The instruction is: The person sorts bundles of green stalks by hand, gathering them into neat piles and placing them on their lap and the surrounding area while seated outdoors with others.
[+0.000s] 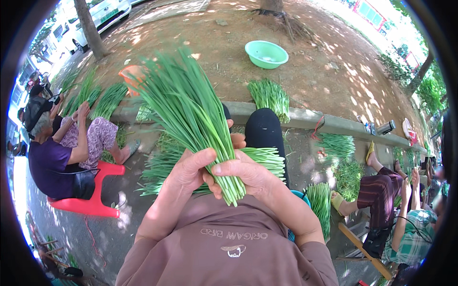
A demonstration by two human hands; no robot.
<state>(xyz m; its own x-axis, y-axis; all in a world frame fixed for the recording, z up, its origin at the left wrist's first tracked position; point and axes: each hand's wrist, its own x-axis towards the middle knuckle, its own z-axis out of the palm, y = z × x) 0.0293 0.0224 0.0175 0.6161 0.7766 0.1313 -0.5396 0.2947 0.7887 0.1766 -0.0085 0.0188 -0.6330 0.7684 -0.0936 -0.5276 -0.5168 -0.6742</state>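
A thick bunch of garlic chives (200, 114) is held up in front of my chest, its green leaf tips fanned out to the upper left and its pale cut ends hanging down. My left hand (188, 171) wraps around the lower stems. My right hand (245, 167) closes on the same stems from the other side, thumb across the front. Beneath the hands, more garlic chives (162, 168) lie to the left, and pale stem ends (268, 159) show beside my dark trouser leg (264, 131). The leaf tips look blurred.
A concrete kerb (305, 119) crosses ahead, with a bunch of chives (269, 97) on it. Beyond are a green basin (266, 55) and an orange basket (132, 78). A person on a red stool (102, 190) works at left; another sits at right near more chives (318, 205).
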